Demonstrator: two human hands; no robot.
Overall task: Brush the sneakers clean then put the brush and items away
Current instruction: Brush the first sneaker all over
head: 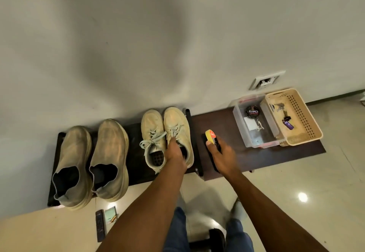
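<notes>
Two cream laced sneakers stand side by side on a dark tray (136,149) against the wall. My left hand (175,152) reaches into the mouth of the right sneaker (177,125), its fingers curled over the tongue. The left sneaker (153,133) stands untouched beside it. My right hand (219,152) grips a black brush (211,137) with a yellow and red label, just above the dark wooden board (237,125) to the right of the tray.
Two larger tan slip-on shoes (92,158) fill the tray's left side. On the board stand a clear plastic box (254,125) with a polish tin (252,111) and a beige basket (296,117) holding keys. A remote (99,225) lies on the floor.
</notes>
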